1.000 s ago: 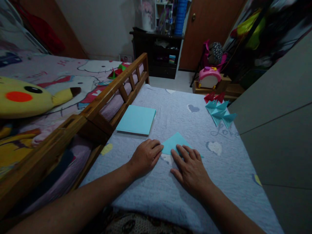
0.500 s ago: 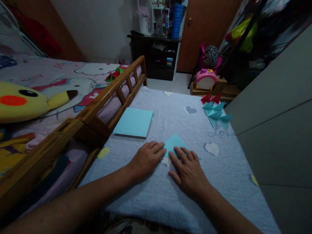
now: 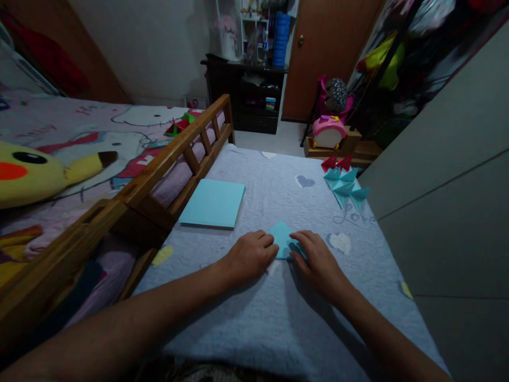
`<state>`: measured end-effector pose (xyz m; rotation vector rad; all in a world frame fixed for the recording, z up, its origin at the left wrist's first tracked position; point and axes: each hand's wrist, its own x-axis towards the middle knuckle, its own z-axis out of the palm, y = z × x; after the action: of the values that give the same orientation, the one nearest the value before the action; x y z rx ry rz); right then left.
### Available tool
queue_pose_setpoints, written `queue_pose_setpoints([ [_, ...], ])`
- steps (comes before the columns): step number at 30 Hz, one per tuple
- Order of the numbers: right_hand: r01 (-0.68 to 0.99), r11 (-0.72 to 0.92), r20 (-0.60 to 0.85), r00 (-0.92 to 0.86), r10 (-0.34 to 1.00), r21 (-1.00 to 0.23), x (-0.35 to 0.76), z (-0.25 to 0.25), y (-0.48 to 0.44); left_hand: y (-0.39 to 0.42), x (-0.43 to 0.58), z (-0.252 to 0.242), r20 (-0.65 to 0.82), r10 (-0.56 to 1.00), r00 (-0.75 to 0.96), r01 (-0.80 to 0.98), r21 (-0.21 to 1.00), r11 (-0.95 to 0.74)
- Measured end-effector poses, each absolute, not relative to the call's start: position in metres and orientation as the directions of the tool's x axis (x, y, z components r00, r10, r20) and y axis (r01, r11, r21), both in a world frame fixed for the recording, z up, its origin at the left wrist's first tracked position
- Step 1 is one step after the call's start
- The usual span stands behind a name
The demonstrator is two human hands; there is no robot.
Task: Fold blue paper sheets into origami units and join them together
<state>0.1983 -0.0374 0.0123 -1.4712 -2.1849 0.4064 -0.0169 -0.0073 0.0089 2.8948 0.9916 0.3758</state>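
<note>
A folded light-blue paper triangle [image 3: 281, 237] lies on the grey-blue heart-patterned bedspread [image 3: 278, 307]. My left hand [image 3: 250, 255] rests on its left corner, fingers curled and pressing down. My right hand [image 3: 318, 262] covers its right part, and its fingers are bent over the paper's edge as if pinching it. A stack of square light-blue sheets [image 3: 212, 203] sits just beyond my left hand. Several folded blue and red paper pieces [image 3: 344, 183] lie at the far right of the bedspread.
A wooden bed rail [image 3: 159, 170] runs along the left, with a yellow plush toy [image 3: 35, 170] on the bed behind it. A grey wardrobe panel [image 3: 449, 212] borders the right. A dark shelf unit [image 3: 250, 90], a door and a pink toy [image 3: 328, 132] stand at the back.
My right hand went from lying flat on the paper to curling over its right side, so less of the triangle shows. Both hands drew closer together. The view tipped slightly.
</note>
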Motion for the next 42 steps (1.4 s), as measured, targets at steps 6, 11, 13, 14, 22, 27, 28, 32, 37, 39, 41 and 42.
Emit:
queue_pose_setpoints([
  [6,0.941,0.151,-0.008,-0.161,0.987,-0.303,0.185,0.016,0.007,-0.005,-0.016,-0.003,0.292,0.623,0.726,0.617,0.124,-0.777],
  [11,0.956,0.104,-0.036,-0.118,0.992,-0.275,0.178,0.012,0.014,-0.001,-0.014,-0.004,0.287,0.673,0.682,0.640,0.210,-0.739],
  [13,0.944,0.102,-0.030,-0.118,0.993,-0.314,0.180,0.011,0.013,-0.001,-0.014,-0.003,0.281,0.698,0.659,0.637,0.283,-0.716],
  [14,0.935,0.104,-0.027,-0.121,0.992,-0.340,0.181,0.011,0.013,-0.001,-0.014,-0.003,0.282,0.715,0.640,0.638,0.324,-0.699],
  [22,0.769,0.077,-0.068,-0.155,0.986,-0.635,0.189,0.021,0.013,0.001,-0.017,-0.004,0.277,0.819,0.503,0.632,0.528,-0.567],
  [27,0.637,0.086,-0.075,-0.222,0.972,-0.766,0.193,0.024,0.012,0.002,-0.018,-0.010,0.248,0.859,0.448,0.592,0.638,-0.493],
  [28,0.618,0.087,-0.078,-0.235,0.969,-0.781,0.193,0.024,0.012,0.003,-0.018,-0.008,0.238,0.866,0.440,0.584,0.656,-0.477],
  [32,0.549,0.071,-0.084,-0.252,0.964,-0.833,0.192,0.026,0.013,0.004,-0.018,0.005,0.145,0.892,0.428,0.538,0.752,-0.381],
  [37,0.473,0.034,-0.108,-0.270,0.957,-0.881,0.189,0.030,0.011,0.007,-0.019,0.019,0.039,0.911,0.410,0.393,0.894,-0.215],
  [39,0.454,0.022,-0.116,-0.273,0.955,-0.891,0.188,0.031,0.011,0.008,-0.019,0.019,0.017,0.916,0.401,0.354,0.919,-0.172],
  [41,0.446,0.011,-0.126,-0.277,0.953,-0.895,0.188,0.031,0.011,0.009,-0.019,0.018,-0.003,0.916,0.400,0.327,0.934,-0.140],
  [42,0.444,0.006,-0.132,-0.279,0.951,-0.896,0.188,0.031,0.011,0.009,-0.019,0.017,-0.011,0.915,0.402,0.319,0.939,-0.129],
])
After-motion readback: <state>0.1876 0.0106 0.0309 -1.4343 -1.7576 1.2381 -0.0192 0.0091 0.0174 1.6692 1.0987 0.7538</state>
